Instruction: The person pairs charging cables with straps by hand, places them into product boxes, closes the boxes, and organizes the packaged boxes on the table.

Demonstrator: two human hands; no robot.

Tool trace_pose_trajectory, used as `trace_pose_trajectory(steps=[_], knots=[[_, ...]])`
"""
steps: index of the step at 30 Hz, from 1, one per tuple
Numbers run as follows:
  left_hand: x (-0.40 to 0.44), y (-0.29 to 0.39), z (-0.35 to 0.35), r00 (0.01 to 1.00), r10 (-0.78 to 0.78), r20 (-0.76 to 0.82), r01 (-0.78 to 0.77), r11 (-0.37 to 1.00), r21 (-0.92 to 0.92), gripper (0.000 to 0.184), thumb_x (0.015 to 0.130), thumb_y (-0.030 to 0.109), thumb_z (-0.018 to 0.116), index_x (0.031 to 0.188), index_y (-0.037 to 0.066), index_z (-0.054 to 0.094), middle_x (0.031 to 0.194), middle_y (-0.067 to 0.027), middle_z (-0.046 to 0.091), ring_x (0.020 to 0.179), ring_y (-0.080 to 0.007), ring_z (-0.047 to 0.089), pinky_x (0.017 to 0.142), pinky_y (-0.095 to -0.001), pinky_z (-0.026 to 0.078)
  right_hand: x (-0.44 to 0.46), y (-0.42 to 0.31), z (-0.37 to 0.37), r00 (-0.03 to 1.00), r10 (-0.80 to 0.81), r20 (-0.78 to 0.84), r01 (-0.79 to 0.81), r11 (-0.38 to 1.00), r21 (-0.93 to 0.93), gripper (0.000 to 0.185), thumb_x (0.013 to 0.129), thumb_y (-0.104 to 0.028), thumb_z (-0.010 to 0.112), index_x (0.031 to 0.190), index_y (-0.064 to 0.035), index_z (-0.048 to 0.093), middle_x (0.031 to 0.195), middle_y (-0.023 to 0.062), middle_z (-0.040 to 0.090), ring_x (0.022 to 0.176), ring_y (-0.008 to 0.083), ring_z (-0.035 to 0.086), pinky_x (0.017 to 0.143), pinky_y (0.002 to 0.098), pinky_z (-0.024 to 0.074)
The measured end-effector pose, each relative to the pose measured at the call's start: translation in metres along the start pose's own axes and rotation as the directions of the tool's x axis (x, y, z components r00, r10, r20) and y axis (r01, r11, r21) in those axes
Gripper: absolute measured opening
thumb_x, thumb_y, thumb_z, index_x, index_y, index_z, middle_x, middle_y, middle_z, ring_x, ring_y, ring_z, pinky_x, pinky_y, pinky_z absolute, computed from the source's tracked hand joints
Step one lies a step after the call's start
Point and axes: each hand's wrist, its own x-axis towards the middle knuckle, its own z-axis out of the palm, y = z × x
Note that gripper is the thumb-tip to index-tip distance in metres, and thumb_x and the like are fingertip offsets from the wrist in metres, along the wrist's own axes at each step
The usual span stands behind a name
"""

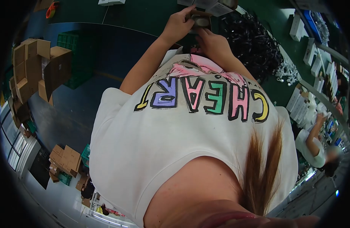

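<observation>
At the table's near edge, a small open cardboard box (208,22) sits between my hands. Inside it lies a pale, rounded item (200,21) whose kind I cannot make out. My left hand (178,26) grips the box's left side and flap, fingers bent round it. The fingers of my right hand (214,43) are bent against the box's near right edge, with their tips partly hidden. White boxes (218,9) lie just beyond the cardboard box.
A heap of black cables (254,41) lies right of my hands, with white cables (287,72) beside it. White boxes (296,27) line the right. Orange tape (51,10) lies far left. Cartons (30,68) and a green crate (83,57) stand left. A co-worker (311,144) is at right.
</observation>
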Motion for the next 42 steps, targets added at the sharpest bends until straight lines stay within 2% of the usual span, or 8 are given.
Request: trace_pose_trajectory(steps=[13, 18, 22, 27, 30, 33, 37, 42], knots=[[-0.003, 0.009, 0.004, 0.998, -0.013, 0.054, 0.009, 0.998, 0.058, 0.054, 0.083, -0.001, 0.052, 0.136, 0.008, 0.052, 0.121, -0.0084, 0.065, 0.065, -0.01, 0.049, 0.061, -0.0196, 0.042, -0.018, -0.012, -0.009, 0.989, 0.001, -0.145, 0.03, 0.977, 0.212, 0.027, 0.088, -0.022, 0.059, 0.106, -0.0032, 0.053, 0.097, 0.0149, 0.065, 0.067, 0.0338, 0.064, 0.056, 0.0407, 0.0476], [-0.005, 0.017, 0.007, 0.999, 0.032, 0.011, -0.032, 0.999, 0.007, 0.056, 0.083, -0.002, 0.05, 0.138, 0.009, 0.05, 0.122, -0.0097, 0.064, 0.073, -0.0111, 0.055, 0.065, -0.0183, 0.045, -0.019, -0.003, -0.004, 0.984, 0.125, 0.127, -0.129, 0.991, 0.021, 0.031, 0.087, -0.018, 0.06, 0.115, -0.0071, 0.053, 0.104, 0.0091, 0.064, 0.064, 0.0303, 0.062, 0.057, 0.0375, 0.0484], [-0.005, 0.014, -0.001, 1.0, 0.0, 0.03, 0.005, 0.99, -0.142, 0.057, 0.084, -0.002, 0.049, 0.14, 0.01, 0.046, 0.123, -0.0104, 0.064, 0.084, -0.0126, 0.059, 0.075, -0.0183, 0.048, -0.05, 0.006, -0.021, 0.894, 0.039, -0.447, 0.186, 0.874, 0.449, 0.038, 0.085, -0.009, 0.063, 0.122, -0.0094, 0.054, 0.101, 0.0095, 0.064, 0.067, 0.028, 0.061, 0.059, 0.0331, 0.0487], [-0.006, 0.001, -0.018, 0.968, -0.117, 0.224, 0.246, 0.632, -0.735, 0.057, 0.086, -0.001, 0.049, 0.141, 0.011, 0.044, 0.125, -0.011, 0.062, 0.092, -0.0148, 0.061, 0.083, -0.0214, 0.049, -0.029, 0.028, -0.001, 0.914, 0.071, -0.4, 0.124, 0.889, 0.442, 0.044, 0.081, 0.0, 0.064, 0.123, -0.0101, 0.056, 0.104, 0.0084, 0.063, 0.072, 0.0229, 0.06, 0.064, 0.0307, 0.0488], [-0.006, 0.001, -0.004, 0.98, -0.091, 0.175, 0.178, 0.786, -0.592, 0.053, 0.088, -0.001, 0.045, 0.14, 0.01, 0.043, 0.129, -0.0102, 0.06, 0.086, -0.0146, 0.059, 0.082, -0.023, 0.049, -0.014, 0.031, 0.008, 0.92, -0.021, -0.391, 0.163, 0.928, 0.336, 0.049, 0.079, 0.003, 0.065, 0.125, -0.0095, 0.054, 0.104, 0.0088, 0.063, 0.075, 0.0217, 0.06, 0.065, 0.0306, 0.0488], [-0.007, -0.003, -0.002, 0.998, 0.053, -0.037, -0.052, 0.998, 0.035, 0.048, 0.087, 0.001, 0.049, 0.134, 0.01, 0.05, 0.133, -0.0089, 0.058, 0.076, -0.0171, 0.056, 0.075, -0.0243, 0.049, 0.006, 0.034, 0.017, 0.925, -0.09, -0.37, 0.185, 0.956, 0.229, 0.054, 0.077, 0.005, 0.065, 0.127, -0.0088, 0.052, 0.105, 0.0091, 0.063, 0.078, 0.0204, 0.061, 0.067, 0.0305, 0.0488], [-0.014, -0.026, -0.01, 0.806, 0.573, 0.153, -0.583, 0.721, 0.373, 0.042, 0.084, 0.004, 0.06, 0.126, 0.009, 0.058, 0.133, -0.0051, 0.057, 0.068, -0.0179, 0.053, 0.066, -0.0257, 0.049, -0.006, 0.041, 0.03, 0.96, 0.155, -0.233, 0.02, 0.792, 0.611, 0.063, 0.075, 0.005, 0.064, 0.133, -0.0113, 0.047, 0.103, 0.0082, 0.062, 0.078, 0.0201, 0.061, 0.069, 0.0299, 0.0489], [-0.021, -0.013, -0.004, 0.781, 0.614, 0.111, -0.529, 0.558, 0.639, 0.039, 0.085, 0.02, 0.065, 0.122, 0.01, 0.062, 0.139, -0.0076, 0.052, 0.072, -0.0206, 0.056, 0.065, -0.0271, 0.051, 0.001, 0.036, 0.026, 0.934, 0.091, -0.345, 0.126, 0.82, 0.558, 0.068, 0.074, 0.0, 0.068, 0.135, -0.0111, 0.042, 0.097, 0.0087, 0.06, 0.072, 0.0241, 0.06, 0.064, 0.0325, 0.049]])
